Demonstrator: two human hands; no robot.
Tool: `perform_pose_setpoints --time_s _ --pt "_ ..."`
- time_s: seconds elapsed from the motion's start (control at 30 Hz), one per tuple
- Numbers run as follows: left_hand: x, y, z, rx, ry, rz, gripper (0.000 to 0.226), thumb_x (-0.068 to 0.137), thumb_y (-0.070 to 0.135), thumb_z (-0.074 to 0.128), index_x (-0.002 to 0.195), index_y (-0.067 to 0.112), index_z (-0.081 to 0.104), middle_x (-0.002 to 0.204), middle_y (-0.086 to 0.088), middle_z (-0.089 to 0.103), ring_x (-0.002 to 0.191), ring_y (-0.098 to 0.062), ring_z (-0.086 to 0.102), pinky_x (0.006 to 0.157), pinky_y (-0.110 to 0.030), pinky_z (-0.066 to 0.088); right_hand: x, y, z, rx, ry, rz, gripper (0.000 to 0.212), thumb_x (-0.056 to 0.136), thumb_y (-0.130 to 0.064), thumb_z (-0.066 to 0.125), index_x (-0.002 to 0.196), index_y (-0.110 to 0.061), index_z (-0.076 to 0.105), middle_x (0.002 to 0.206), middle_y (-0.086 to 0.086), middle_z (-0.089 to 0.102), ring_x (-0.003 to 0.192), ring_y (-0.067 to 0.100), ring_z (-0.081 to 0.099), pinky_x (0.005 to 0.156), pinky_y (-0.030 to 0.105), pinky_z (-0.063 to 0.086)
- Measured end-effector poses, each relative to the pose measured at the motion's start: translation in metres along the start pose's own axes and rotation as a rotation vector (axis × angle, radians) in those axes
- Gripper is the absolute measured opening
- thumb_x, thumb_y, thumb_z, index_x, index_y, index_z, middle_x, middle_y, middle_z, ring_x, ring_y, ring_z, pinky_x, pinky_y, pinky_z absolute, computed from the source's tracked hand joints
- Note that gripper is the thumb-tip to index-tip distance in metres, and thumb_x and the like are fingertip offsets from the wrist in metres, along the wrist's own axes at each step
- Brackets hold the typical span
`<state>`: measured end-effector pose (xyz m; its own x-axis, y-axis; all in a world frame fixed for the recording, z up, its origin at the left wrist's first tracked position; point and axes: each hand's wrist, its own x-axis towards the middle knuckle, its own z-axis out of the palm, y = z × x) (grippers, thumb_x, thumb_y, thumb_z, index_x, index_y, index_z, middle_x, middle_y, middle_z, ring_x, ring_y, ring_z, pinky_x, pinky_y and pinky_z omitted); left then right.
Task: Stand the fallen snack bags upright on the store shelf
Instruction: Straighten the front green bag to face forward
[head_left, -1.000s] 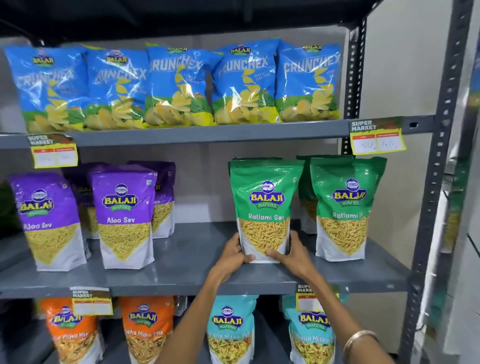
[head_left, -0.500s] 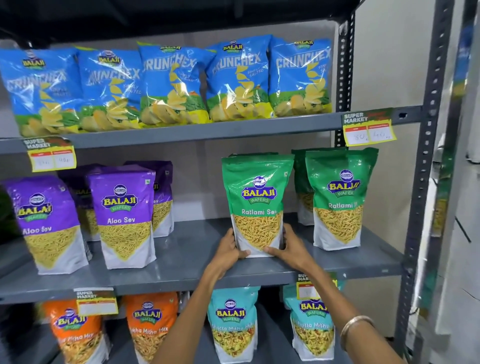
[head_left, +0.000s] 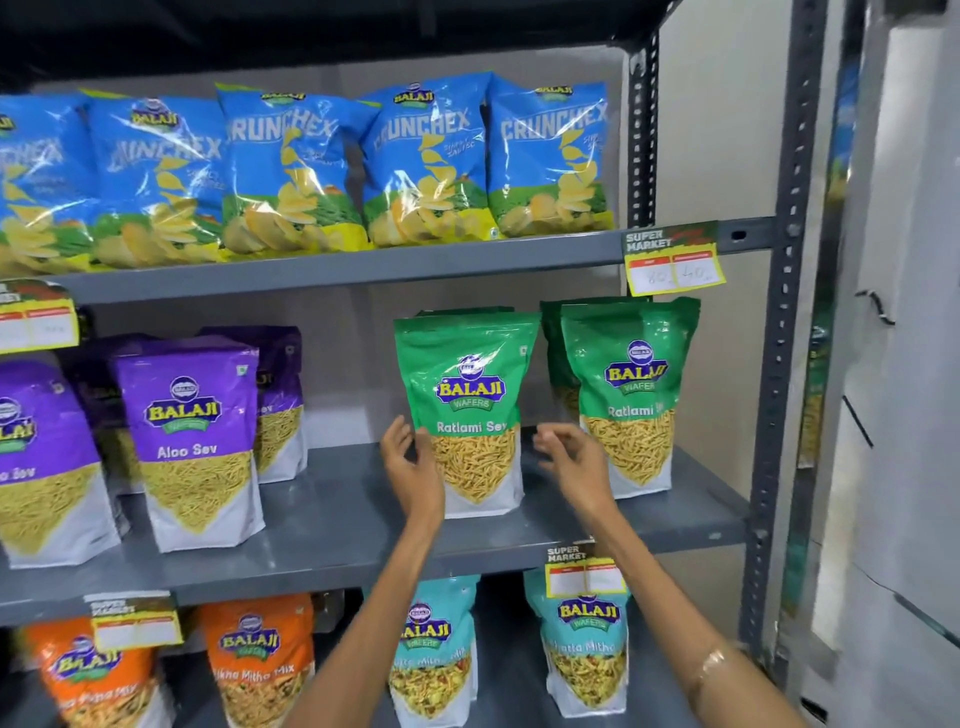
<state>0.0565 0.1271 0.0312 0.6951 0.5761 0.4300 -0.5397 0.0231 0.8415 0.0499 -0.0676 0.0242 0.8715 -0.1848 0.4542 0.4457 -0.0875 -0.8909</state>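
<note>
A green Ratlami Sev bag (head_left: 470, 405) stands upright on the grey middle shelf (head_left: 337, 519). My left hand (head_left: 410, 467) is just left of the bag's lower edge, fingers apart, at most brushing it. My right hand (head_left: 574, 465) hovers open to the bag's right, a small gap away. A second green Ratlami Sev bag (head_left: 631, 395) stands upright further right, with another one behind it. Purple Aloo Sev bags (head_left: 195, 441) stand upright on the left of the same shelf.
Blue Crunchex chip bags (head_left: 426, 161) line the top shelf. Orange bags (head_left: 260, 665) and teal bags (head_left: 587, 654) stand on the bottom shelf. Yellow price tags (head_left: 672, 267) hang from the shelf edges. The rack's grey upright (head_left: 784, 364) and a wall are at the right.
Both hands held the green bag's base before. Now they have let go and moved up and slightly apart, and the bag stands on its own.
</note>
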Motion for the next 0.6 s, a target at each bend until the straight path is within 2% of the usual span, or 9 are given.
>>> perform_pose_setpoints --time_s 0.03,0.1,0.2,0.3,0.33,0.37,0.43,0.5,0.6 --pt "0.009 -0.001 0.001 -0.005 0.000 -0.025 0.033 0.102 0.008 0.055 0.134 0.002 0.052 0.132 -0.025 0.062 0.113 -0.023 0.059 0.092 -0.021 0.055 0.010 -0.003 0.007 0.013 0.027 0.001 0.010 0.099 -0.016 0.062 0.100 -0.021 0.071 0.104 0.007 0.076 0.105 0.025 0.072 0.092 0.051 0.060" --pt "0.020 -0.002 0.002 0.019 -0.002 -0.041 0.028 0.102 0.002 0.051 0.129 -0.005 0.056 0.125 -0.024 0.065 0.105 -0.021 0.061 0.075 -0.008 0.054 0.030 -0.001 0.021 -0.014 0.057 -0.007 0.014 0.098 -0.015 0.064 0.110 -0.015 0.071 0.107 0.006 0.075 0.106 0.025 0.071 0.094 0.052 0.059" --pt "0.026 0.002 0.003 0.015 -0.015 -0.075 0.024 0.101 -0.003 0.052 0.123 -0.011 0.059 0.110 -0.014 0.065 0.083 -0.007 0.068 0.066 -0.005 0.053 0.046 0.001 0.035 -0.034 0.092 -0.012 0.018 0.096 -0.009 0.066 0.112 -0.004 0.073 0.108 0.013 0.076 0.103 0.030 0.072 0.095 0.054 0.058" --pt "0.029 0.002 0.002 0.019 -0.030 -0.084 0.019 0.099 -0.004 0.054 0.116 -0.009 0.061 0.100 -0.011 0.067 0.069 0.004 0.069 0.062 -0.005 0.052 0.048 -0.001 0.040 -0.037 0.092 -0.041 0.013 0.094 -0.002 0.066 0.104 0.000 0.074 0.098 0.013 0.075 0.092 0.026 0.071 0.093 0.050 0.058" --pt "0.030 0.002 0.002 0.017 -0.026 -0.083 0.016 0.099 -0.005 0.055 0.113 -0.007 0.062 0.096 -0.010 0.068 0.069 0.005 0.070 0.062 -0.005 0.052 0.047 -0.001 0.041 -0.051 0.098 -0.056 0.010 0.094 -0.004 0.066 0.100 -0.005 0.074 0.094 0.010 0.075 0.089 0.025 0.071 0.090 0.050 0.059" --pt "0.031 0.002 0.001 0.013 -0.015 -0.082 0.014 0.098 -0.006 0.056 0.110 -0.006 0.063 0.095 -0.012 0.069 0.074 -0.002 0.071 0.062 -0.005 0.053 0.047 0.000 0.042 -0.072 0.105 -0.070 0.008 0.094 -0.007 0.066 0.095 -0.011 0.072 0.090 0.006 0.075 0.087 0.026 0.071 0.087 0.050 0.060" --pt "0.036 0.000 0.001 0.017 0.017 -0.087 0.014 0.096 -0.007 0.057 0.107 -0.011 0.065 0.103 -0.023 0.071 0.088 -0.022 0.066 0.061 -0.006 0.053 0.047 0.002 0.043 -0.104 0.139 -0.080 0.012 0.095 -0.010 0.064 0.087 -0.019 0.066 0.082 0.001 0.071 0.084 0.026 0.071 0.081 0.049 0.059" --pt "0.041 -0.002 0.002 0.036 0.029 -0.116 0.016 0.096 -0.006 0.057 0.108 -0.014 0.065 0.110 -0.029 0.071 0.090 -0.025 0.063 0.060 -0.009 0.054 0.044 -0.002 0.044 -0.094 0.169 -0.046 0.021 0.096 -0.008 0.062 0.080 -0.022 0.062 0.079 -0.003 0.067 0.084 0.026 0.069 0.081 0.049 0.058" --pt "0.040 -0.003 0.003 0.030 0.035 -0.165 0.016 0.096 -0.004 0.057 0.110 -0.007 0.065 0.116 -0.031 0.071 0.095 -0.030 0.067 0.075 -0.025 0.055 0.040 -0.009 0.045 -0.037 0.162 0.012 0.024 0.096 -0.004 0.060 0.082 -0.023 0.061 0.082 -0.002 0.067 0.088 0.025 0.068 0.085 0.046 0.058"
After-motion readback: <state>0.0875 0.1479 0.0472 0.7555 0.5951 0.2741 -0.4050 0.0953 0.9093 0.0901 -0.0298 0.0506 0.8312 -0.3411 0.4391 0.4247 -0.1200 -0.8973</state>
